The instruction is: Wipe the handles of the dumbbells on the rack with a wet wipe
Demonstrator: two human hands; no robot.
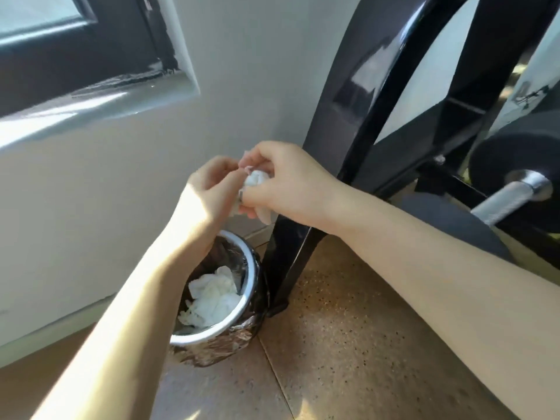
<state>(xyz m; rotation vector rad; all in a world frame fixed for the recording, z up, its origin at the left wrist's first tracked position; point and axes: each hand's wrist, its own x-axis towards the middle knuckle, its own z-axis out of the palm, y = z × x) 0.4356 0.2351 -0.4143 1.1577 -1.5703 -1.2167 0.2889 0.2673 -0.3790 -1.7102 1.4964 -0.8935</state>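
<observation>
Both my hands meet in the middle of the view, above a small bin. My left hand (209, 189) and my right hand (281, 180) together hold a crumpled white wet wipe (256, 178), fingers curled round it; a loose end of it hangs below my right hand. At the right edge, a dumbbell with a black round head (512, 165) and a knurled metal handle (509, 198) lies on the black rack (363, 116).
A small round bin (242, 310) with a shiny rim and a dark liner stands on the speckled floor against the rack's leg; crumpled white wipes (212, 298) lie inside. A pale wall and a dark window frame (91, 65) fill the left.
</observation>
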